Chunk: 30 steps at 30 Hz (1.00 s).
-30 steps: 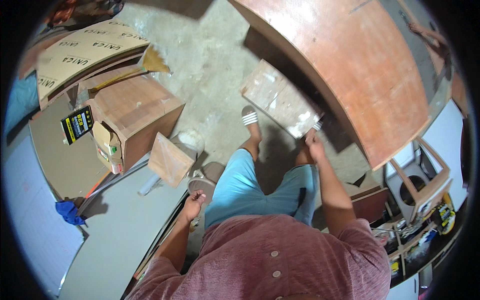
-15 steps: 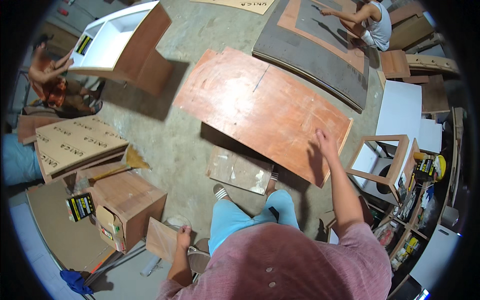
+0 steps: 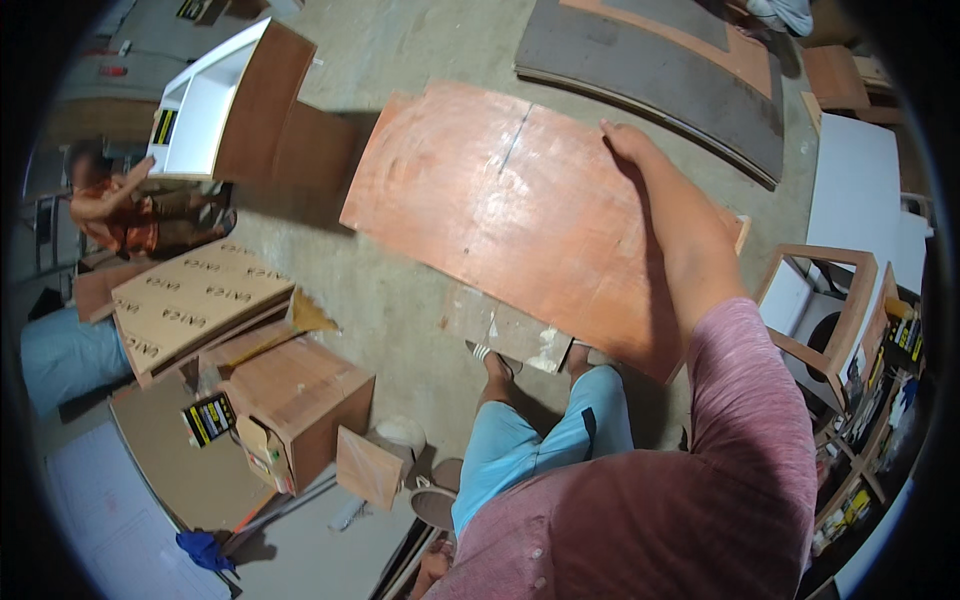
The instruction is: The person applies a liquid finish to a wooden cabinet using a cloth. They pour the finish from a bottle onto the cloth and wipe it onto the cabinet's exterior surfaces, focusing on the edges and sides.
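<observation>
A large reddish plywood panel (image 3: pixel 470 190) lies in front of me, with a dark line drawn across it near its far side. My right hand (image 3: pixel 627 143) is at the panel's far edge with the fingers closed over it; the fingertips are partly hidden. My right arm stretches across the panel's right part. Low beside my shirt, my left hand (image 3: pixel 434 566) shows only in part, near some long narrow pieces, and its fingers are hard to make out. Under the panel's near edge sits a paint-stained board (image 3: pixel 480 318), by my sandalled feet.
At left, a person holds a white-and-brown cabinet (image 3: pixel 245 120). Stacked printed boards (image 3: pixel 200 295), a wooden box (image 3: pixel 310 395) and a small plywood square (image 3: pixel 368 468) stand nearer. Grey sheets (image 3: pixel 640 90) lie beyond the panel. A framed cabinet (image 3: pixel 820 310) stands at right.
My right hand has moved from above the panel's right part to its far edge. My left hand has dropped back toward my body. The panel has shifted left and nearer, and my view has turned.
</observation>
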Tool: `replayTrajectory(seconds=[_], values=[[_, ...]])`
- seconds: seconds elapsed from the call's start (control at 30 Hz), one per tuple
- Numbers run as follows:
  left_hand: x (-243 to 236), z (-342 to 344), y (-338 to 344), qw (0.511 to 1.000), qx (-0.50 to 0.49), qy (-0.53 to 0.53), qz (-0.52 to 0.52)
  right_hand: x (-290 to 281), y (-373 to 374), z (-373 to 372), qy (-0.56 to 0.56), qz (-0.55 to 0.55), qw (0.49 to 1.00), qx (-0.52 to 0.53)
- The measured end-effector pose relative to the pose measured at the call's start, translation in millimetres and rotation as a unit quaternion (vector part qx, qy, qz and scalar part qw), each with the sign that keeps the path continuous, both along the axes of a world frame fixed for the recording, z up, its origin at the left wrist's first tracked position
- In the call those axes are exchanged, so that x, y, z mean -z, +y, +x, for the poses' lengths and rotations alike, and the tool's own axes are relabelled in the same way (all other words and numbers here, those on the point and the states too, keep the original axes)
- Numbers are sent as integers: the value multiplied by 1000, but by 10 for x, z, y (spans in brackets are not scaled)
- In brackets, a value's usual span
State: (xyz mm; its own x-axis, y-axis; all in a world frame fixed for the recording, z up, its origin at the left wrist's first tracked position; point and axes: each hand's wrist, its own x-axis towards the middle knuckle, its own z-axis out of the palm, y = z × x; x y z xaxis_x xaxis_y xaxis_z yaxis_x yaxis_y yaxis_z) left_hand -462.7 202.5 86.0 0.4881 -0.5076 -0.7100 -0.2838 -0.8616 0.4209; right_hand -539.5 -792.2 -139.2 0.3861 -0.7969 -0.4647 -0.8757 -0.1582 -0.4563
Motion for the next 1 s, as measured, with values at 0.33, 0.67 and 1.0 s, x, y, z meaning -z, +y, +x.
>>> replayTrajectory(seconds=[0.33, 0.67, 1.0], values=[[-9, 19, -409, 940, -275, 155, 132, -12, 130, 197, 45, -51, 995, 71], [579, 1054, 326, 919, -310, 216, 110, -213, 525, 159, 42, -22, 998, 31], [1116, 3219, -2423, 994, -45, 35, -90, -542, 1327, 178, 65, -65, 996, -16]])
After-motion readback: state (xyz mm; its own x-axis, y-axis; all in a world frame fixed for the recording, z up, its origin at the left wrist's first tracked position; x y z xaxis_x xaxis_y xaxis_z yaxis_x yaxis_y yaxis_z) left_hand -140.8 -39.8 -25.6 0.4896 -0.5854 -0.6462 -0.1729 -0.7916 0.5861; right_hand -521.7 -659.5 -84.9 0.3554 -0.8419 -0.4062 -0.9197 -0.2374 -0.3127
